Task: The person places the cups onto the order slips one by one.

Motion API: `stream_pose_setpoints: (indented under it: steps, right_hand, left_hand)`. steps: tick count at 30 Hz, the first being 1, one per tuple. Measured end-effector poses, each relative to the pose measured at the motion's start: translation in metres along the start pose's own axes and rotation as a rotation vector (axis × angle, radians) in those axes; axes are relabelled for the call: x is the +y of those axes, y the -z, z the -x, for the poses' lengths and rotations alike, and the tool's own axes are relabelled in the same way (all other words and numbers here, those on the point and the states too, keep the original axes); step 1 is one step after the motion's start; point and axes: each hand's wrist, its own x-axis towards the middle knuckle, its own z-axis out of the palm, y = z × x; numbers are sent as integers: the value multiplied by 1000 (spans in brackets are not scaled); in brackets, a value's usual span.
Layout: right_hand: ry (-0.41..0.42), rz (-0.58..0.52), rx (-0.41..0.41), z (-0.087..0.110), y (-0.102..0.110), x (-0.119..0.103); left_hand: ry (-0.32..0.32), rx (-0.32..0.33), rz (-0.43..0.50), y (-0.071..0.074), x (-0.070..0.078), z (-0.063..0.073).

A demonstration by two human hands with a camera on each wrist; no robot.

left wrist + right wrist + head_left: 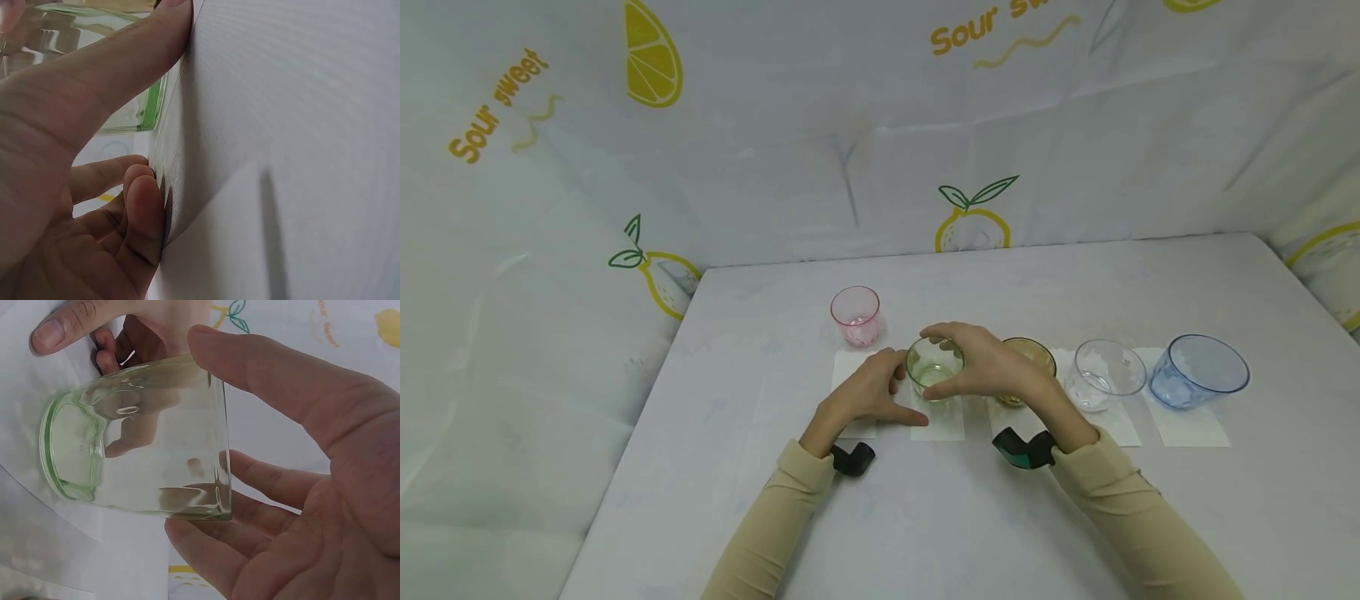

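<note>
My right hand (988,362) grips a green-tinted clear glass (935,367) near its rim, thumb on the near side and fingers round the far side. The right wrist view shows the glass (134,444) upright, its thick green base over the white surface. To the left of it, my left hand (865,392) rests low with thumb stretched out and the other fingers loosely bent. In the left wrist view its thumb (125,65) and fingertips touch white paper on the table, and nothing is gripped. A white paper strip (942,427) lies under the green glass.
A pink glass (855,321) stands behind the leftmost paper strip (847,365). Right of the green glass are an amber glass (1033,354) partly hidden by my right hand, a clear glass (1105,375) and a blue glass (1198,375), each by a paper strip.
</note>
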Motion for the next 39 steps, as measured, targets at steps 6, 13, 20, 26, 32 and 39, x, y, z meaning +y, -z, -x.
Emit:
stream_pose_setpoints:
  steps: [6, 13, 20, 26, 32, 39]
  right_hand:
    - [-10, -4, -9, -1, -1, 1]
    - [-22, -14, -20, -2, -1, 1]
    - [-24, -1, -35, -3, 0, 0]
    - [-21, -3, -42, -3, 0, -1]
    - [-14, 9, -43, -4, 0, 0]
    - [-21, 12, -60, -4, 1, -2]
  left_hand:
    - [-13, 4, 6, 0, 0, 0]
    - [-17, 7, -5, 1, -1, 0]
    - [-31, 11, -1, 0, -3, -1]
    - [-26, 9, 6, 0, -2, -1]
    - [-18, 11, 0, 0, -2, -1]
    - [-34, 17, 7, 0, -2, -1]
